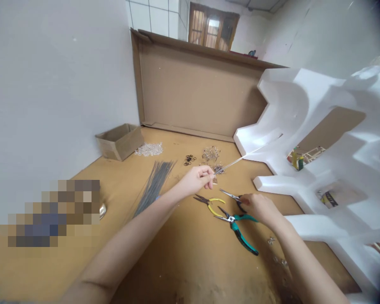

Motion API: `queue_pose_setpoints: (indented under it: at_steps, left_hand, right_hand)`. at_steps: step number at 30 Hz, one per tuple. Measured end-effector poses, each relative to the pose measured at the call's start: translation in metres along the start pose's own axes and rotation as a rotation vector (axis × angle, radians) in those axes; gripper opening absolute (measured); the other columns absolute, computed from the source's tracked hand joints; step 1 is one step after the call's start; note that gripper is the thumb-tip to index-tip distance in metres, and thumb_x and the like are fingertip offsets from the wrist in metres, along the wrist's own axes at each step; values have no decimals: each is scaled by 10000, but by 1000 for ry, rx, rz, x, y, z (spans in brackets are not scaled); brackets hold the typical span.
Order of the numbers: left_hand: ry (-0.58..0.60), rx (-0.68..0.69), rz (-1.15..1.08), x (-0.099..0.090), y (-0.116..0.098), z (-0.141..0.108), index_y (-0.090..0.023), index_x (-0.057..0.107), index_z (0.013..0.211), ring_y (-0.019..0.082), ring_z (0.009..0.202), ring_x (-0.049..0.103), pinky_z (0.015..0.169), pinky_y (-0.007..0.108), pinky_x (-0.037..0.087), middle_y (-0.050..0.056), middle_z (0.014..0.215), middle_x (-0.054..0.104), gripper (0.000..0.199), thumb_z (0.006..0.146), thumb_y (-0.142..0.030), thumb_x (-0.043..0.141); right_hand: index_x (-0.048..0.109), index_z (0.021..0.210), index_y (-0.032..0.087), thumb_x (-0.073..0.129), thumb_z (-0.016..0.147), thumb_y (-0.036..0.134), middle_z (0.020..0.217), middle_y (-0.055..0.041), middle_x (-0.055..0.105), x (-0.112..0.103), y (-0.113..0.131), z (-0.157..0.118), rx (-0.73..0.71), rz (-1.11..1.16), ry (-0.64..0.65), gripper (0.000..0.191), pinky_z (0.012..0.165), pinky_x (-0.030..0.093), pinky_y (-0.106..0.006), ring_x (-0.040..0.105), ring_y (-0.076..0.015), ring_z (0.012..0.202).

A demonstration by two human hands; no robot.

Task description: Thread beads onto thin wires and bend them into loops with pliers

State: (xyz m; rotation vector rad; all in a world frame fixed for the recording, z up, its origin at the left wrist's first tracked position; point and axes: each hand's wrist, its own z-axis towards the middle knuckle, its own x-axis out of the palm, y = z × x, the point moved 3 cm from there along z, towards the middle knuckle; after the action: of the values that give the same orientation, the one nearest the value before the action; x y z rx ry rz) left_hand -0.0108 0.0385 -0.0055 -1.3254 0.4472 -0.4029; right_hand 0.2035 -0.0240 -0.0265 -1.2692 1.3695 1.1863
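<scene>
Left hand [196,179] pinched a thin metal wire [240,159], raised clear of the wooden tabletop [190,270]; right hand [259,209] closed around black-handled pliers [232,196], with yellow-handled pliers [209,206] and teal-handled pliers [237,230] within reach mid-tabletop.

Open worktop [190,270] below and between the forearms, free right up to the near edge. Between and just below the left hand [194,179] and right hand [259,209], yellow-handled pliers [209,206] and teal-handled pliers [237,230] blocking the gap, black-handled pliers [231,196] jutting from the right hand. Thin wire [237,162] spanning toward white foam packing [285,88], a barrier along the right side. Bundle of grey rods [153,188] near the left hand. Beyond, worktop up to a cardboard panel [193,88], interrupted by small heaps of wire pieces [210,154].
</scene>
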Motion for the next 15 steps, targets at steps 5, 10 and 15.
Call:
queue_pose_setpoints:
  at_steps: [5,10,15]
  left_hand:
    - [7,11,-49,-2,3,2,-116,519,686,64,500,498,548,194,389,-9,535,563,127,758,-221,527]
    - [73,3,-202,-6,9,4,-110,537,722,56,487,492,516,183,360,-2,550,580,140,749,-246,546]
    - [97,32,-261,-10,10,5,-112,551,746,55,492,495,512,182,347,1,568,591,159,751,-271,560]
  right_hand:
    - [406,1291,206,625,589,439,1266,-154,474,31,7,-27,-90,-44,110,771,789,380,-363,471,-328,1087]
    - [275,1365,194,610,550,310,1405,-175,267,55,6,-45,-52,-99,196,888,827,359,-437,335,-375,1191]
    - [340,1324,194,537,583,225,1326,-167,366,59,12,-50,-132,-148,38,768,802,360,-432,432,-349,1057]
